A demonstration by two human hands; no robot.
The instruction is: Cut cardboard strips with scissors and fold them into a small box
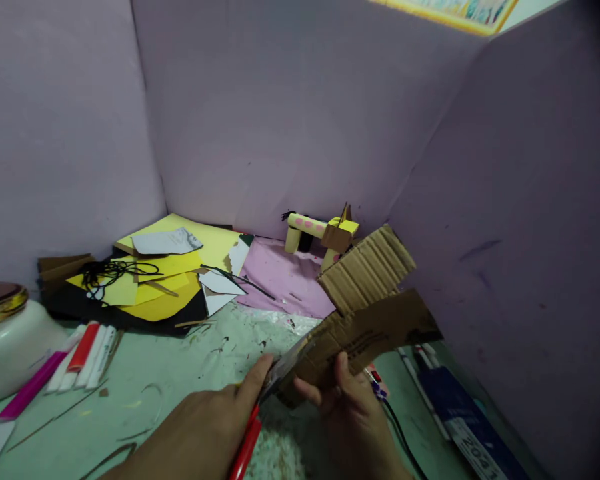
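"Where is the brown corrugated cardboard piece (375,333)?"

"Lifted over the pale green worktop (245,327), tilted. Take it as the clock's centre; its ribbed strip (367,270) sticks up towards twelve."

"And the hands?"

"The right hand (355,410), at six, pinches the lower edge, thumb in front. The left hand (215,413), at eight, is folded round a red-handled tool with a grey blade (247,443), the blade against the cardboard's left end. I can't tell whether the blade is cutting in."

"What does the cardboard block?"

"It covers the near right corner of a pink sheet (283,277) at ten. At eleven, the strip overlaps part of a yellow, pink-spotted cardboard animal figure (307,223)."

"What else is around?"

"Between nine and ten, overlapping yellow sheets (170,297) with a tangle of black string (97,273) on them. At nine, white and red markers (84,347), then a rounded white jar (25,360) at the frame's edge."

"And the near right?"

"A dark blue box (473,407) at four, a black cord (403,433) at five, running just beside the right hand."
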